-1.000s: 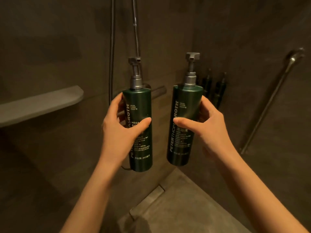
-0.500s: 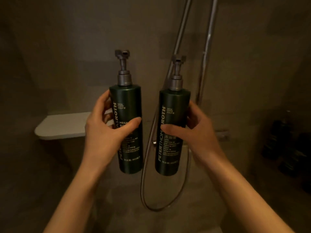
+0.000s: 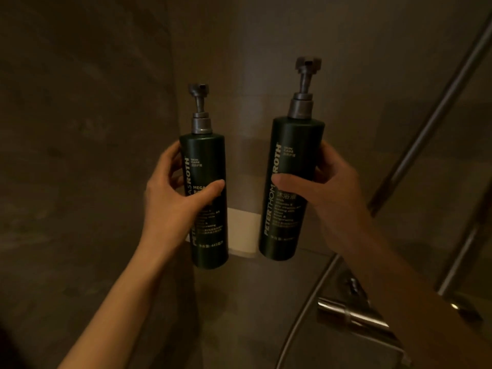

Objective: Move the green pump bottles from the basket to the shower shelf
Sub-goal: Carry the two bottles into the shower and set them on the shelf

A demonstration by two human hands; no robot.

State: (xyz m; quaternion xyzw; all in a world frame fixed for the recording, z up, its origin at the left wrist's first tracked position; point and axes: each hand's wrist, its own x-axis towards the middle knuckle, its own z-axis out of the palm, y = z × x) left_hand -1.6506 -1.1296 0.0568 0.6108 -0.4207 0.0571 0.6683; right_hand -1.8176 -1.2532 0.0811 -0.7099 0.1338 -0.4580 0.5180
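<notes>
Two dark green pump bottles with grey pump heads are held upright in the air in front of the shower wall corner. My left hand [image 3: 173, 198] grips the left bottle [image 3: 206, 161] around its middle. The right bottle [image 3: 295, 145], slightly higher and tilted a little, is gripped by my right hand [image 3: 330, 190]. A pale shower shelf [image 3: 243, 230] shows between the two bottles, behind their lower halves; most of it is hidden by them. No basket is in view.
Brown tiled walls meet in a corner behind the bottles. A chrome rail [image 3: 431, 115] runs diagonally at the right. Below it are a chrome mixer valve [image 3: 354, 318] and a shower hose [image 3: 306, 310].
The view has swung left, so the shelf now sits between the bottles rather than to their left. Both hands still hold their bottles; the right bottle is now higher than the left.
</notes>
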